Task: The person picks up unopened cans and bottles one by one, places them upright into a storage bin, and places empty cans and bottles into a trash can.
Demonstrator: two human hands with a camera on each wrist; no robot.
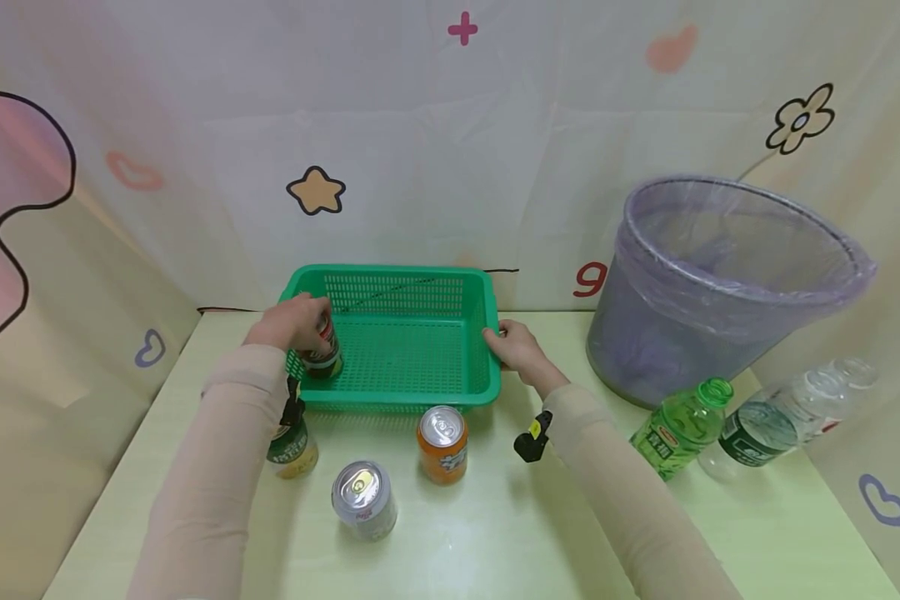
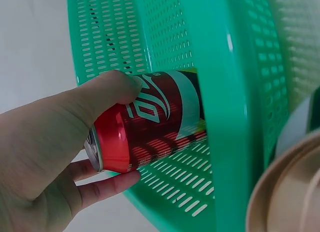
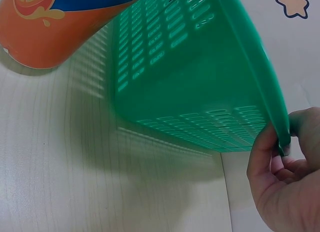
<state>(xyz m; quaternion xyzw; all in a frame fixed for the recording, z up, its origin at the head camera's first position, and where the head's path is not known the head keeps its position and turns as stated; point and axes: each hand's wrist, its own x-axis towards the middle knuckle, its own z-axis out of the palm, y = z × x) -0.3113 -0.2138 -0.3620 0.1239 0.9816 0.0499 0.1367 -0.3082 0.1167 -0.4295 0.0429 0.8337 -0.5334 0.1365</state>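
A green plastic basket [image 1: 401,354] with slotted walls stands at the back of the table. My left hand [image 1: 294,323] reaches over its left end and grips a dark red soda can [image 2: 157,117] near the top, thumb on one side and fingers on the other. The can [image 1: 322,354] is inside the basket's left end, slightly tilted. My right hand [image 1: 521,346] pinches the basket's right rim, thumb over the edge and fingers curled beneath, as the right wrist view shows.
In front of the basket stand an orange can [image 1: 442,458], a silver-white can [image 1: 366,512] and a green can [image 1: 292,450] partly behind my left wrist. At right are a lined purple bin [image 1: 660,325], a green bottle [image 1: 675,429] and clear bottles [image 1: 768,429].
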